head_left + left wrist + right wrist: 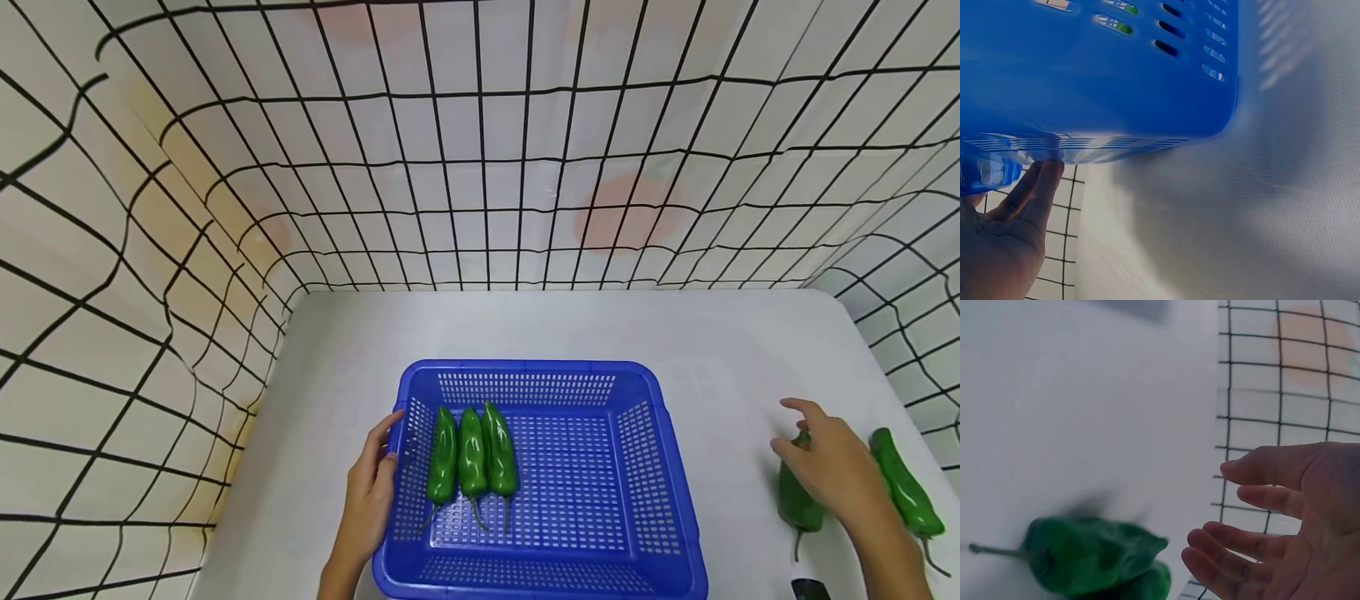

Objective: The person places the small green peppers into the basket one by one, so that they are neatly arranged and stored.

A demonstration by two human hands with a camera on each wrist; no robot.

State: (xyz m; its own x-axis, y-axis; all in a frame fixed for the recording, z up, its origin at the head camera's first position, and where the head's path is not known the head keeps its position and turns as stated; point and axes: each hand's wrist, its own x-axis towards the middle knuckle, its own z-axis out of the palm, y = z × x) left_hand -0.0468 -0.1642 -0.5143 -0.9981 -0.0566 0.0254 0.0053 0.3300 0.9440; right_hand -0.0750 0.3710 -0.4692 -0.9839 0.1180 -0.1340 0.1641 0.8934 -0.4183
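A blue plastic basket [678,467] stands on the white surface, with three green peppers [472,454] side by side in its left part, stems toward me. My left hand [367,492] holds the basket's left rim; in the left wrist view its fingers [1044,194] touch the outer wall below the rim. Over at the right, my right hand [843,467] hovers over a green pepper [798,500], partly covering it, with fingers spread and nothing held. Another green pepper [911,492] lies just right of that hand. In the right wrist view the fingers are apart from the near pepper [1094,556].
Black wire mesh [483,158] walls rise at the back, left and right, with pale sheeting behind. The white surface [480,325] extends around the basket. A small black object [810,589] shows at the bottom edge near the right forearm.
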